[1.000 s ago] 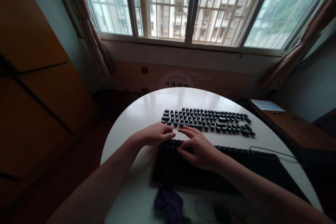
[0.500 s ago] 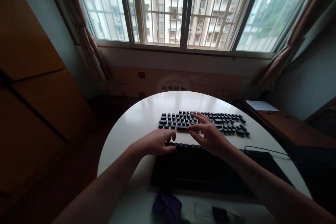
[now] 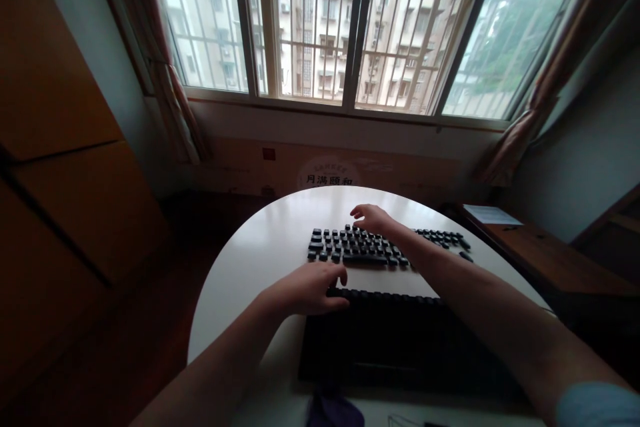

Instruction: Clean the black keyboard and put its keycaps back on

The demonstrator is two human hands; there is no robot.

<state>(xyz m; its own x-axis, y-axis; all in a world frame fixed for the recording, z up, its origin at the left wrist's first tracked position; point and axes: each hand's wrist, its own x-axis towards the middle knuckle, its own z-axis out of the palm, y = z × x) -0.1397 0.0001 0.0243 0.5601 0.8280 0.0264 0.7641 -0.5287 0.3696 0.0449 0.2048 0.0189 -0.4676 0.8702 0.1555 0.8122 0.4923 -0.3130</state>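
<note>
Loose black keycaps [image 3: 365,259] lie in keyboard-like rows on a round white table [image 3: 235,267]. In front of them is a dark keyboard [image 3: 380,340] with one row of keys along its far edge. My left hand [image 3: 313,288] is at its far left corner, fingers curled over the edge and thumb on the near side. My right hand [image 3: 373,217] reaches over the keycaps to their back row, with fingers apart and nothing visible between them. My right forearm covers part of the keycaps and of the keyboard's right side.
A purple cloth [image 3: 334,410] lies near the table's front edge. To the right, papers [image 3: 491,215] rest on a brown wooden desk [image 3: 550,253]. Beyond the table are a long printed box [image 3: 235,163] and a barred window [image 3: 320,33]. An orange-brown cabinet [image 3: 55,180] stands left.
My right hand has moved forward from the front keycap rows to the back row. My left hand keeps its place at the keyboard's corner. The camera has tilted up slightly.
</note>
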